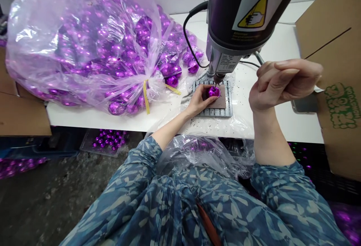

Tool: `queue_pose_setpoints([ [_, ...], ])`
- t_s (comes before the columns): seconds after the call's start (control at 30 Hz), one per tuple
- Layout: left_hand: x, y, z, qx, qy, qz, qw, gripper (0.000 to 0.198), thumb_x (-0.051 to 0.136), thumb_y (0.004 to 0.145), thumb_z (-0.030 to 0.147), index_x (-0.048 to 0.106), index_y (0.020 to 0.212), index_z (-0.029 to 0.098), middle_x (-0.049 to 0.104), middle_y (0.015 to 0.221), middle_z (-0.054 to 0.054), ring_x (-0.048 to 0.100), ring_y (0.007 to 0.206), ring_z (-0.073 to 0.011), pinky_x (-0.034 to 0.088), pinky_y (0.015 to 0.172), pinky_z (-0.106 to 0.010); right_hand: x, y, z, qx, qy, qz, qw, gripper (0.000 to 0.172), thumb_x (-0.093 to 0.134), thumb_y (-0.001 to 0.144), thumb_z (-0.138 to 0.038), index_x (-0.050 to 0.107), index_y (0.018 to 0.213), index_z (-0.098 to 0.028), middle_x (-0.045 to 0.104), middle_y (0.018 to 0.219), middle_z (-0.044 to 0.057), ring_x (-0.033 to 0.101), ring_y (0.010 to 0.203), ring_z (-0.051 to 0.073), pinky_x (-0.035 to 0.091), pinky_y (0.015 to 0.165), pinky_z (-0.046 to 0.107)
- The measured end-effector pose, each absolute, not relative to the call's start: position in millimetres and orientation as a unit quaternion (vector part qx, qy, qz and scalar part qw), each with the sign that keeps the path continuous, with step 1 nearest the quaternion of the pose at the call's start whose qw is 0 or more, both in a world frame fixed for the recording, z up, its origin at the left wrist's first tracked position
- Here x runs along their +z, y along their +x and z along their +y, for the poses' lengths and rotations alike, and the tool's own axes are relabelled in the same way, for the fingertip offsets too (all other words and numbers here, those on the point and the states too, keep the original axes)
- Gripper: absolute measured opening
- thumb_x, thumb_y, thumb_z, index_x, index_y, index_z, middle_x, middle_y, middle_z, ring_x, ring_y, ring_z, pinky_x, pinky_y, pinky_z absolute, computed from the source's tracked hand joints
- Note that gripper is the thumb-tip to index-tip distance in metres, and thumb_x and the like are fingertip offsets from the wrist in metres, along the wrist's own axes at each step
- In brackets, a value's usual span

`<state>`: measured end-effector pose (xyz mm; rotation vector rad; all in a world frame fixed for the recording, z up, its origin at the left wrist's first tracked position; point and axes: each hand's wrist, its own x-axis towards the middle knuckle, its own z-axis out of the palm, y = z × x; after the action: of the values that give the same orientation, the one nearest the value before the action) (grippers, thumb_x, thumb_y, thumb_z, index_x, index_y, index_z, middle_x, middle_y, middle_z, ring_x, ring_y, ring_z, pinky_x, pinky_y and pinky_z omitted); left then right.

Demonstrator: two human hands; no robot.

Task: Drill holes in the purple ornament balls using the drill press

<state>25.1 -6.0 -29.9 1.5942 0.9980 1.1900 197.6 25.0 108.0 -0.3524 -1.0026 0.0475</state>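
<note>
My left hand (199, 98) grips a shiny purple ball (213, 91) between thumb and fingers. The ball rests on a brown board (218, 102) over the slotted metal base (229, 109) of a small drill press (239, 17). Directly above the ball is the drill chuck (219, 78), its bit reaching down to the ball's top; whether it is inside the ball I cannot tell. My right hand (278, 82) is raised to the right of the press, fingers curled round the end of its metal feed lever (258, 57). The lever's grip is hidden by the fingers.
A big clear bag (93, 47) of purple balls, tied with yellow ribbon (146, 97), fills the table's left. Cardboard boxes stand at right (338, 88) and left (22, 107). Dark shavings dot the white table (132, 122). Plastic film (205, 156) hangs over the front edge.
</note>
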Motion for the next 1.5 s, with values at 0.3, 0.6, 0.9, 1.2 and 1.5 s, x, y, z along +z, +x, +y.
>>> queue_pose_setpoints([
  [0.3,-31,28,-6,0.496,0.616,0.410,0.454,0.053,0.090,0.091,0.048,0.062,0.129,0.024,0.072,0.131,-0.010,0.070,0.127,-0.0273,0.055,0.119,-0.053,118,194,14,0.047,-0.175,-0.506,0.843,0.051,0.064,0.098,-0.068,0.050,0.079,-0.023,0.017,0.045,-0.012,0.013,0.032,0.002,0.015,0.041,0.025],
  [0.6,-25,25,-26,0.509,0.649,0.436,0.361,0.052,0.088,0.090,0.046,0.059,0.127,0.025,0.072,0.131,-0.012,0.071,0.124,-0.0274,0.059,0.110,-0.051,226,180,29,0.238,-0.298,-0.498,0.779,0.029,0.057,0.103,-0.016,0.052,0.075,-0.019,0.031,0.052,-0.010,0.026,0.038,0.001,0.012,0.039,0.023],
  [0.9,-28,-10,-165,0.254,0.916,0.237,0.200,0.029,0.069,0.097,0.053,0.072,0.107,0.025,0.077,0.119,-0.014,0.072,0.104,-0.0288,0.062,0.086,-0.047,230,175,38,0.256,-0.302,-0.458,0.796,0.041,0.032,0.110,-0.017,0.040,0.071,-0.023,0.029,0.047,-0.008,0.017,0.035,0.004,0.001,0.038,0.030],
  [1.2,5,-49,-32,0.373,0.704,0.592,0.120,0.020,0.058,0.109,0.038,0.072,0.106,0.025,0.073,0.108,-0.015,0.069,0.105,-0.0328,0.058,0.093,-0.053,226,176,40,0.257,-0.289,-0.459,0.800,0.038,0.046,0.107,-0.017,0.048,0.070,-0.022,0.023,0.048,-0.009,0.021,0.037,0.005,0.002,0.041,0.031],
  [1.5,18,-62,17,0.414,0.607,0.644,0.213,0.039,0.085,0.085,0.011,0.072,0.120,0.021,0.068,0.142,-0.018,0.067,0.130,-0.0362,0.052,0.117,-0.055,219,183,41,0.242,-0.237,-0.488,0.804,0.036,0.075,0.092,-0.043,0.055,0.073,-0.020,0.022,0.048,-0.010,0.021,0.036,0.003,0.006,0.038,0.028],
])
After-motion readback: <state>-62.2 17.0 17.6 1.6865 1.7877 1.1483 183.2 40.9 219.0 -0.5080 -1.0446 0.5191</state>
